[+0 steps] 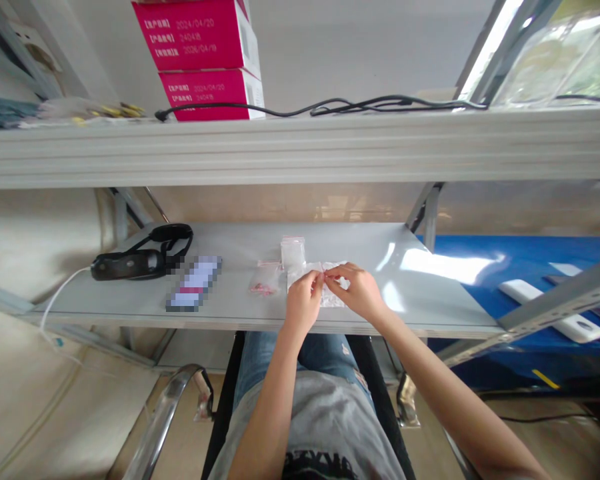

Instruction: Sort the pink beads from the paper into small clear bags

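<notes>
At the middle of the front edge of the bench (240, 247), as the head view has it, somebody sits with both hands drawn together. From where I stand, the left hand (303, 303) and the right hand (362, 289) look closed at the fingertips, both pinching a pink piece (324, 273) too tiny for me to make out. It is above a crinkled pale bag (332, 300) near the front edge. Left of that lies a clear bag (265, 279) with pink bits inside, and toward the back edge another small bag (293, 253). Toward the bench's left end are a phone (195, 283) and a black headset (125, 265). I'd judge the step in hand to be fine fingertip work on that piece; the next move seems to call for a steady, light pinch from both hands.
</notes>
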Motion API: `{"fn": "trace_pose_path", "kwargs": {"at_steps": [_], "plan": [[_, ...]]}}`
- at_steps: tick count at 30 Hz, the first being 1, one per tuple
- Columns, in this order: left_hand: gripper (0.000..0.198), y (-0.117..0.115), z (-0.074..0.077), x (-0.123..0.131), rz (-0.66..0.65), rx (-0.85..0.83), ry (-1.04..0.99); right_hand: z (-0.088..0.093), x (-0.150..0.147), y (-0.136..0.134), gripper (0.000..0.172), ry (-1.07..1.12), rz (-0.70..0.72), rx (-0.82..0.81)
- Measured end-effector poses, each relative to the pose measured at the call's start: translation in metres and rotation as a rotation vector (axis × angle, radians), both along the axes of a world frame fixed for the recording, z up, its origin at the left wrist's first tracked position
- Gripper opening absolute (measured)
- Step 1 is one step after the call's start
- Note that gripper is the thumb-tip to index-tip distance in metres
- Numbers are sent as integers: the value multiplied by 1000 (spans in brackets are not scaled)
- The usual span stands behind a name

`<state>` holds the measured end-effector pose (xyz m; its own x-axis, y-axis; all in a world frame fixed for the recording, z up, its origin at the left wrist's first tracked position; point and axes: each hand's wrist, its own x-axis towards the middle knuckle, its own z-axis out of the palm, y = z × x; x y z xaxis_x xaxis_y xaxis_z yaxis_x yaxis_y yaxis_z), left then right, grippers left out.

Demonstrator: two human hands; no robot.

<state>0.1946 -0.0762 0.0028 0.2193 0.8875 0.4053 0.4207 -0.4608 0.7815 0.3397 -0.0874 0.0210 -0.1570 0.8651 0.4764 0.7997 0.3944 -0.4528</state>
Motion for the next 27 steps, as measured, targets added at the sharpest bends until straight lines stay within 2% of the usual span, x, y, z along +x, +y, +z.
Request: {"fn": "trace_pose_path", "kwargs": {"at_steps": [4, 8, 11, 21, 24, 27], "plan": [[25, -4, 4, 0, 16, 60, 113, 4, -4, -5, 15, -173, -105, 91], [22, -7, 7, -1, 114, 150, 243, 6, -7, -7, 14, -219, -181, 147], [20, -8, 8, -2, 130, 192, 288, 5, -8, -8, 15, -238, -211, 200], [14, -8, 9, -8, 115, 206, 280, 8, -8, -8, 15, -287, -228, 221], [11, -9, 9, -7, 143, 215, 255, 13, -1, -7, 13, -237, -287, 218], [12, -11, 10, -6, 154, 225, 233, 18, 6, -7, 12, -177, -270, 208]]}}
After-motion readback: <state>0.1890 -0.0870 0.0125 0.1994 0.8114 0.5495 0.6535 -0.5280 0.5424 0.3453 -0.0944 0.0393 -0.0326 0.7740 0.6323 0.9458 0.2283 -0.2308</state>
